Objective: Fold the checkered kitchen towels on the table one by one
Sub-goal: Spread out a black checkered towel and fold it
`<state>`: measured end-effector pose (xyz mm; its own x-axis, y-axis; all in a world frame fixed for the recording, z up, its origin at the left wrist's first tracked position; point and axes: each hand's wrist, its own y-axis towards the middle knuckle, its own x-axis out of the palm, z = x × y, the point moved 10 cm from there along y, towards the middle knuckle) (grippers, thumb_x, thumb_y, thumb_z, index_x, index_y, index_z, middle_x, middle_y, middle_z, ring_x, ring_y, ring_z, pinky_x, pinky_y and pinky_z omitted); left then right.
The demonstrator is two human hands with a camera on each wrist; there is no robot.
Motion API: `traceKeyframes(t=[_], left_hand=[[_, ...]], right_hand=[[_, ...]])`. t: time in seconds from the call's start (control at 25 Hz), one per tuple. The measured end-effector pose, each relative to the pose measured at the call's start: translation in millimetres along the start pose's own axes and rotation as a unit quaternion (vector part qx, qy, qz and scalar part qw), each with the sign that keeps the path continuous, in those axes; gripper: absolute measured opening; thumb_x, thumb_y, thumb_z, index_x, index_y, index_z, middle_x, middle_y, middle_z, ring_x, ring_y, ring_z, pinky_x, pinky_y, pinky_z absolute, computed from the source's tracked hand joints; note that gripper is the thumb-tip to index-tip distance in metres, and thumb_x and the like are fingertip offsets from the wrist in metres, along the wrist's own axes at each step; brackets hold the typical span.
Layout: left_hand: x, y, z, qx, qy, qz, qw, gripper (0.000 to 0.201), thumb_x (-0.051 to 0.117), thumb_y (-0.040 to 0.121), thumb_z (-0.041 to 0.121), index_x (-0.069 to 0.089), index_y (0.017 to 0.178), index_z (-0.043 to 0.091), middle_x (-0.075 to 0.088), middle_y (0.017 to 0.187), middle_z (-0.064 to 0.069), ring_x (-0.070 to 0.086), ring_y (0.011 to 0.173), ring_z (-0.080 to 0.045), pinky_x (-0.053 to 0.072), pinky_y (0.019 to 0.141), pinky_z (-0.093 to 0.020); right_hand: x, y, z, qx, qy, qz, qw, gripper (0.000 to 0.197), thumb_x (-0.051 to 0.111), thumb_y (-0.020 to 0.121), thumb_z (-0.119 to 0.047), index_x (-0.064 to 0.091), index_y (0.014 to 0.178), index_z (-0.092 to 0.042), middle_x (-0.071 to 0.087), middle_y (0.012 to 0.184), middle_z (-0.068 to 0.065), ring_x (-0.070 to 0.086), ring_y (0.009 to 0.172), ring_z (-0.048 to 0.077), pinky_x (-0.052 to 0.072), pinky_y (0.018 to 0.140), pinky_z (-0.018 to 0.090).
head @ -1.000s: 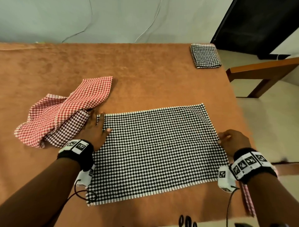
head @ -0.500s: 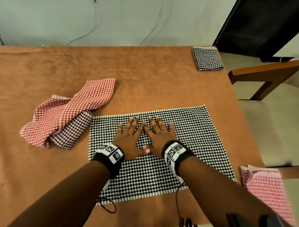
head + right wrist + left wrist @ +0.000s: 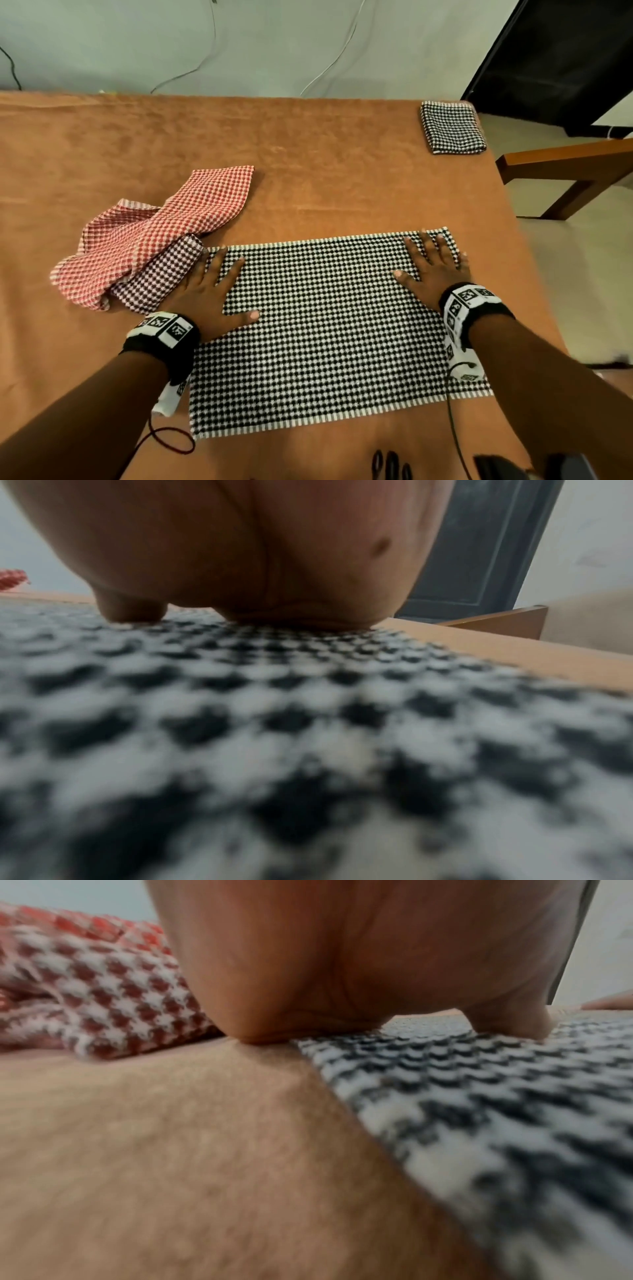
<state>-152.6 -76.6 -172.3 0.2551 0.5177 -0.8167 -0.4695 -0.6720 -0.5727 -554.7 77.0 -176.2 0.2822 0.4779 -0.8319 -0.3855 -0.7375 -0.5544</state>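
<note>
Red towels [image 3: 150, 236]: a crumpled heap of red-and-white checks lies at the left of the table [image 3: 325, 164], with a darker maroon-checked fold at its near edge, just beside the left hand.
Left hand [image 3: 209, 294]: flat, fingers spread, palm down on the left end of the black towel, its outer edge over the bare table top; the left wrist view shows the palm touching the surface.
Black towel [image 3: 329, 329]: a black-and-white checkered kitchen towel lies spread flat in the near middle of the table, long side across, white fringe along the near edge.
Right hand [image 3: 435, 270]: flat, fingers spread, pressing the far right corner of the same towel.
Folded towel [image 3: 452, 127]: a small black-and-white square sits at the far right corner of the table, well apart from both hands.
Chair [image 3: 575, 171]: brown wood, beyond the table's right edge.
</note>
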Motion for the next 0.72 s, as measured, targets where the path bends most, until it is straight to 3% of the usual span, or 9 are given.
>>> traceKeyframes(t=[0.16,0.28,0.4,0.48,0.56,0.72], left_hand=[[-6,-13,17,-0.009,-0.022,0.015,1.000,0.117,0.008,0.054,0.101,-0.037,0.143,0.040,-0.041,0.156,-0.002,-0.032,0.146,-0.028,-0.011,0.117,-0.060],[1,-49,78,0.059,-0.033,0.072,0.995,0.114,0.007,0.060,0.100,-0.035,0.146,0.038,-0.039,0.157,-0.003,-0.031,0.146,-0.028,-0.015,0.114,-0.060],[44,-86,132,0.112,-0.021,0.071,0.991,0.114,0.013,0.064,0.099,-0.030,0.149,0.036,-0.035,0.159,-0.004,-0.028,0.147,-0.031,-0.012,0.115,-0.063],[68,-100,142,0.112,-0.008,0.076,0.991,0.111,0.018,0.070,0.097,-0.010,0.156,0.033,-0.016,0.165,-0.008,-0.011,0.151,-0.037,0.000,0.115,-0.068],[84,-106,136,0.095,0.011,0.055,0.994,0.104,0.022,0.076,0.093,0.017,0.157,0.029,0.010,0.165,-0.012,0.013,0.150,-0.042,0.016,0.111,-0.073],[91,-111,105,0.058,0.029,0.047,0.997,0.098,0.023,0.076,0.091,0.023,0.154,0.032,0.022,0.163,-0.008,0.021,0.148,-0.040,0.022,0.109,-0.073]], right_hand=[[-2,-11,-8,0.004,0.026,0.004,1.000,0.082,0.012,0.079,-0.085,-0.022,0.145,-0.049,-0.032,0.156,-0.011,-0.025,0.146,0.020,-0.006,0.115,0.062],[15,-56,-58,-0.062,0.024,0.014,0.998,0.080,0.014,0.083,-0.082,-0.022,0.145,-0.047,-0.036,0.154,-0.007,-0.028,0.145,0.022,-0.009,0.114,0.063],[55,-123,-117,-0.145,0.016,0.007,0.989,0.076,0.016,0.086,-0.078,-0.017,0.147,-0.047,-0.036,0.154,-0.007,-0.031,0.143,0.023,-0.016,0.111,0.063],[80,-150,-137,-0.164,0.001,0.006,0.986,0.075,0.017,0.087,-0.077,-0.013,0.149,-0.047,-0.033,0.156,-0.006,-0.031,0.143,0.024,-0.019,0.109,0.063],[90,-153,-132,-0.149,-0.010,0.024,0.988,0.073,0.017,0.088,-0.074,-0.011,0.149,-0.046,-0.032,0.156,-0.006,-0.029,0.144,0.024,-0.019,0.110,0.062],[88,-137,-74,-0.085,0.003,0.032,0.996,0.072,0.012,0.087,-0.077,-0.023,0.144,-0.050,-0.035,0.154,-0.009,-0.031,0.143,0.023,-0.013,0.113,0.061]])
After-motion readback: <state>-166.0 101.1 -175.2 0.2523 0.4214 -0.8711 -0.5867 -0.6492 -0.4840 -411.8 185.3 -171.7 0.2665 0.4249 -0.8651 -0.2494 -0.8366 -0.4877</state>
